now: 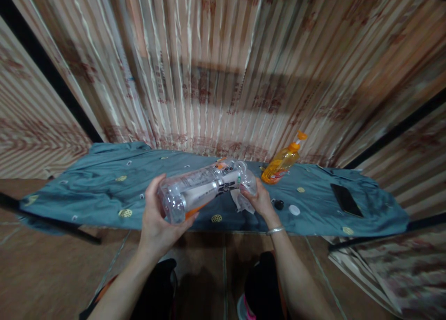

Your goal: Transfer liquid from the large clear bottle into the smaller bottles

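Note:
A large clear plastic bottle (205,187) with a printed white and orange label lies tilted in the air above the table, its right end a little higher. My left hand (158,220) is wrapped round its left end. At the other end my right hand (259,201) is closed on a clear, rounded plastic piece (248,178); whether this is part of the bottle or separate, I cannot tell. Beneath my right hand is a crumpled, whitish see-through piece (243,203), partly hidden. Nearest that hand on the cloth are a small black cap (278,204) and a white round lid (294,210).
An orange pump bottle (280,164) with yellow-orange liquid stands at the back of the table, right of centre. Farther right lies a black phone (346,200). A blue-green patterned cloth (97,190) covers the table. Behind hangs a striped curtain (209,78), with dark frame posts (52,69) at the sides.

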`<action>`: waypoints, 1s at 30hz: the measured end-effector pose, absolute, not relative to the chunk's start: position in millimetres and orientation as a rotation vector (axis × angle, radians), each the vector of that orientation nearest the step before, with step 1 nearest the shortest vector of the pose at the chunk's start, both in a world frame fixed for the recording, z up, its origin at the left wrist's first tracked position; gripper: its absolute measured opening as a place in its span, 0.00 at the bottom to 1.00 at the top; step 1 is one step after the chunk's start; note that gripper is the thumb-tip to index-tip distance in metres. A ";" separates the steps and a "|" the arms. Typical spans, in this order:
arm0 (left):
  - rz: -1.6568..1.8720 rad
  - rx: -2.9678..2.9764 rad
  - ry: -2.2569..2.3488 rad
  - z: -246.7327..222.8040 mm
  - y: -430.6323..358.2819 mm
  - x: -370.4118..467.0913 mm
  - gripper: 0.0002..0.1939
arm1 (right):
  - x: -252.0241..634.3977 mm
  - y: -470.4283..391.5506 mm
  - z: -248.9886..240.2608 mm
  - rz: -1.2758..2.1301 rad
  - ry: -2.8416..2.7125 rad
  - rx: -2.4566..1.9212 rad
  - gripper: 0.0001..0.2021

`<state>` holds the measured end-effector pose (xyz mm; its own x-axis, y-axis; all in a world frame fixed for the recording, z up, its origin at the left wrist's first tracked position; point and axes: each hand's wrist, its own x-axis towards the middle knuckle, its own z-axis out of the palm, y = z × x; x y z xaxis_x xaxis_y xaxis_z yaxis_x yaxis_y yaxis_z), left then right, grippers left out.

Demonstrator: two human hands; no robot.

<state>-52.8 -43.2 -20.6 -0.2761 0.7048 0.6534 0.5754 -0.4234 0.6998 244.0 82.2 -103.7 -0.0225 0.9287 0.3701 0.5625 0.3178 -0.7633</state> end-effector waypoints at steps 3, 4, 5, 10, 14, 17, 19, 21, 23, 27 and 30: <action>1.816 1.836 1.625 -20.8 -43.1 -53.2 0.52 | 244.0 82.4 -103.2 0.518 -1.700 -1.365 0.27; 1.819 1.844 1.629 -20.8 -43.0 -53.3 0.52 | 243.9 82.3 -102.8 0.519 -1.698 -1.372 0.27; 1.820 1.851 1.631 -21.0 -43.0 -53.5 0.52 | 243.7 82.1 -102.5 0.519 -1.696 -1.377 0.27; 1.800 1.821 1.635 -21.6 -43.1 -54.0 0.52 | 242.7 80.9 -102.3 0.526 -1.694 -1.378 0.27; 1.803 1.802 1.638 -21.1 -43.0 -53.7 0.53 | 242.7 81.1 -103.1 0.521 -1.691 -1.360 0.26; 1.818 1.818 1.643 -20.2 -42.9 -53.2 0.51 | 243.3 81.6 -102.8 0.517 -1.693 -1.353 0.26; 1.825 1.829 1.644 -19.6 -42.9 -53.0 0.51 | 243.6 81.7 -102.1 0.521 -1.693 -1.352 0.26; 1.820 1.834 1.632 -19.1 -43.0 -52.8 0.51 | 243.6 81.5 -101.4 0.531 -1.689 -1.359 0.27; 1.808 1.845 1.617 -18.6 -43.3 -52.6 0.51 | 243.3 81.2 -101.1 0.545 -1.687 -1.374 0.28; 1.818 1.875 1.616 -18.4 -43.7 -52.9 0.51 | 242.6 80.9 -100.8 0.537 -1.686 -1.378 0.28; 1.819 1.889 1.638 -18.9 -43.5 -53.7 0.52 | 242.3 80.3 -100.1 0.543 -1.684 -1.384 0.27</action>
